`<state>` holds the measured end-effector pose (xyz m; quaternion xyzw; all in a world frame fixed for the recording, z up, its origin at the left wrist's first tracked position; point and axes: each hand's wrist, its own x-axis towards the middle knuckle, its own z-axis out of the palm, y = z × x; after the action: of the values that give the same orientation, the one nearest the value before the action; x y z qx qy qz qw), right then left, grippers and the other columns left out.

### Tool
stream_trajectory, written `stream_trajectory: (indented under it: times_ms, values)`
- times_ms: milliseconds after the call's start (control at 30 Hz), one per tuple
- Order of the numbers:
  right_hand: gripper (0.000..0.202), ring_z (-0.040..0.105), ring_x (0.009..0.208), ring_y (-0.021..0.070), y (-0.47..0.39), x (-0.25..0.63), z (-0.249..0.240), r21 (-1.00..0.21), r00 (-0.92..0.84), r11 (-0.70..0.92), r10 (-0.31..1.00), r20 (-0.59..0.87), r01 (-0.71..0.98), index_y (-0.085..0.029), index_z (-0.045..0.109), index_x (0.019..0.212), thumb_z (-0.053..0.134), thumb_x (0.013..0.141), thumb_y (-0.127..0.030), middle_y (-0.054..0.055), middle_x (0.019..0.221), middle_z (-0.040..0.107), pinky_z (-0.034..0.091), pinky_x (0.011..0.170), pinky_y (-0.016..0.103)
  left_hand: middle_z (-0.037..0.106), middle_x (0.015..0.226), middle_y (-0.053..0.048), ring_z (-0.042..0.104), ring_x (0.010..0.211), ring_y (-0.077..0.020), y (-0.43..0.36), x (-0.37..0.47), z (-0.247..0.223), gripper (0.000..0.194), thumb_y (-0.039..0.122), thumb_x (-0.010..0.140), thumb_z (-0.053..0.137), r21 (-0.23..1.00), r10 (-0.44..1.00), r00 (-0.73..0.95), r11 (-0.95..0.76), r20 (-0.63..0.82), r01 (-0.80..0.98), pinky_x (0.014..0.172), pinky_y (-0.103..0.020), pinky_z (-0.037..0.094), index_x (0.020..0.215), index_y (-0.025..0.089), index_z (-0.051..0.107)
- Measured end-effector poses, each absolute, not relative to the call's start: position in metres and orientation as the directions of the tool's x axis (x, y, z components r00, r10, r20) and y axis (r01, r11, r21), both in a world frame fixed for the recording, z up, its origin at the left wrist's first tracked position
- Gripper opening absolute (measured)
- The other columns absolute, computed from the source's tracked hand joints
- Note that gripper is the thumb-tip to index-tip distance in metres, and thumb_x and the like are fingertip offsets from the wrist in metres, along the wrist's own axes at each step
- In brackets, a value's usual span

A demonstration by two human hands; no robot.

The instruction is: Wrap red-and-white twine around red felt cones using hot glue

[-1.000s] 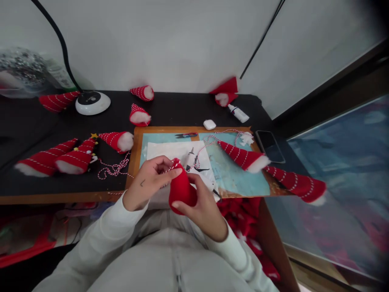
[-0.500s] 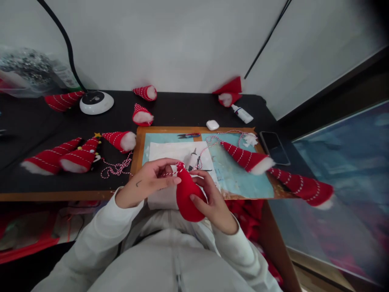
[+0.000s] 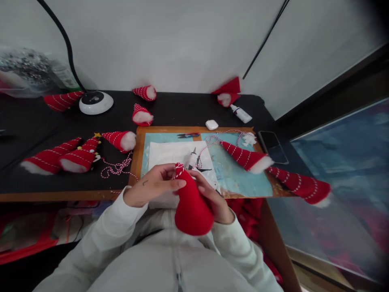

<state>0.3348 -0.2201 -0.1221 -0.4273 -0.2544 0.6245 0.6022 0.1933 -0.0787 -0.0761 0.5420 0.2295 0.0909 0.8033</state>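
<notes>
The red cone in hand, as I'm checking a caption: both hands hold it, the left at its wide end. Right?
No: the head view shows the left hand at the narrow end of the red cone, which the right hand holds too.

Black stem (image 3: 69, 50) cut off above, silvery heap (image 3: 28, 65) blurred, possibly tinsel

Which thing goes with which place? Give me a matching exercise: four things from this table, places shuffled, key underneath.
Things
1. Phone
2. Yellow star
3. Held red piece
4. White round base

Places
A. At the tip of a decorated red cone
B. Between left hand and right hand
C. At the foot of a black stem
D. Right of the blue mat

Pairs: 1-D, 2-A, 3-B, 4-C
</notes>
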Motion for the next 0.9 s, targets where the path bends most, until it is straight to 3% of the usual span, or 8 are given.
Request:
stream_trajectory:
  times_ms: [100, 200, 267, 367, 467, 667, 767, 900]
  values:
    - [0.052, 0.053, 0.126, 0.0291, -0.226, 0.332, -0.124, -0.955, 0.285, -0.046, 0.949, -0.133, -0.292, -0.028, 0.053, 0.125, 0.061, 0.085, -0.059, 0.008, 0.133, 0.057, 0.042, 0.105, 0.042, 0.06, 0.077, 0.001, 0.054, 0.071, -0.0119, -0.079, 0.195, -0.08, 0.039, 0.042, 0.069, 0.085, 0.921, 0.527, 0.795, 0.378, -0.301, 0.098, 0.064, -0.022, 0.042, 0.088, 0.016, 0.064]
    - [0.06, 0.054, 0.12, 0.0278, -0.228, 0.33, -0.121, -0.995, 0.318, -0.089, 0.943, -0.096, -0.037, -0.028, 0.051, 0.126, 0.078, 0.076, -0.049, 0.008, 0.13, 0.057, 0.043, 0.103, 0.04, 0.053, 0.07, 0.004, 0.051, 0.066, -0.0109, -0.078, 0.196, -0.084, 0.04, 0.041, 0.068, 0.086, 0.926, 0.565, 0.763, 0.361, -0.313, 0.112, 0.061, -0.021, 0.04, 0.089, 0.017, 0.061]
    - [0.056, 0.058, 0.11, 0.0248, -0.226, 0.33, -0.12, -0.993, 0.342, -0.115, 0.934, -0.107, 0.003, -0.028, 0.052, 0.12, 0.081, 0.074, -0.042, 0.007, 0.122, 0.06, 0.046, 0.097, 0.038, 0.051, 0.069, 0.005, 0.049, 0.065, -0.01, -0.078, 0.196, -0.085, 0.04, 0.04, 0.067, 0.086, 0.929, 0.561, 0.773, 0.355, -0.297, 0.1, 0.06, -0.021, 0.038, 0.088, 0.018, 0.06]
    - [0.042, 0.06, 0.088, 0.0188, -0.222, 0.333, -0.123, -0.97, 0.285, -0.122, 0.941, -0.18, -0.21, -0.027, 0.053, 0.108, 0.077, 0.078, -0.043, 0.002, 0.102, 0.063, 0.049, 0.079, 0.031, 0.053, 0.073, 0.004, 0.047, 0.066, -0.0092, -0.078, 0.197, -0.083, 0.045, 0.042, 0.063, 0.089, 0.928, 0.561, 0.781, 0.366, -0.274, 0.063, 0.061, -0.021, 0.037, 0.086, 0.017, 0.059]
    - [0.038, 0.059, 0.072, 0.0167, -0.221, 0.338, -0.128, -0.871, 0.164, -0.158, 0.952, -0.26, -0.465, -0.025, 0.059, 0.101, 0.076, 0.075, -0.046, 0.001, 0.088, 0.065, 0.046, 0.065, 0.028, 0.054, 0.074, 0.003, 0.048, 0.068, -0.0098, -0.078, 0.196, -0.081, 0.05, 0.045, 0.059, 0.09, 0.925, 0.553, 0.793, 0.377, -0.257, 0.038, 0.064, -0.022, 0.039, 0.087, 0.017, 0.06]
    - [0.041, 0.068, 0.087, 0.0264, -0.221, 0.339, -0.132, -0.734, 0.028, -0.223, 0.949, -0.313, -0.641, -0.02, 0.067, 0.102, 0.073, 0.069, -0.045, 0.007, 0.091, 0.073, 0.05, 0.08, 0.039, 0.068, 0.087, -0.005, 0.06, 0.085, -0.0179, -0.074, 0.194, -0.082, 0.047, 0.047, 0.067, 0.087, 0.921, 0.425, 0.873, 0.385, -0.239, 0.065, 0.075, -0.028, 0.044, 0.099, 0.016, 0.073]
    - [0.04, 0.07, 0.085, 0.0276, -0.22, 0.338, -0.132, -0.721, -0.016, -0.252, 0.948, -0.317, -0.645, -0.02, 0.068, 0.102, 0.068, 0.073, -0.047, 0.006, 0.084, 0.074, 0.051, 0.081, 0.041, 0.073, 0.094, -0.008, 0.062, 0.095, -0.0218, -0.073, 0.192, -0.085, 0.043, 0.047, 0.073, 0.082, 0.921, 0.375, 0.904, 0.387, -0.206, 0.05, 0.083, -0.03, 0.046, 0.103, 0.016, 0.076]
    - [0.042, 0.071, 0.088, 0.0259, -0.222, 0.339, -0.135, -0.748, 0.057, -0.221, 0.943, -0.327, -0.626, -0.021, 0.07, 0.106, 0.07, 0.071, -0.043, 0.005, 0.088, 0.075, 0.051, 0.086, 0.038, 0.074, 0.095, -0.008, 0.063, 0.093, -0.0204, -0.07, 0.189, -0.089, 0.043, 0.048, 0.077, 0.079, 0.925, 0.38, 0.901, 0.377, -0.208, 0.055, 0.084, -0.03, 0.046, 0.105, 0.016, 0.077]
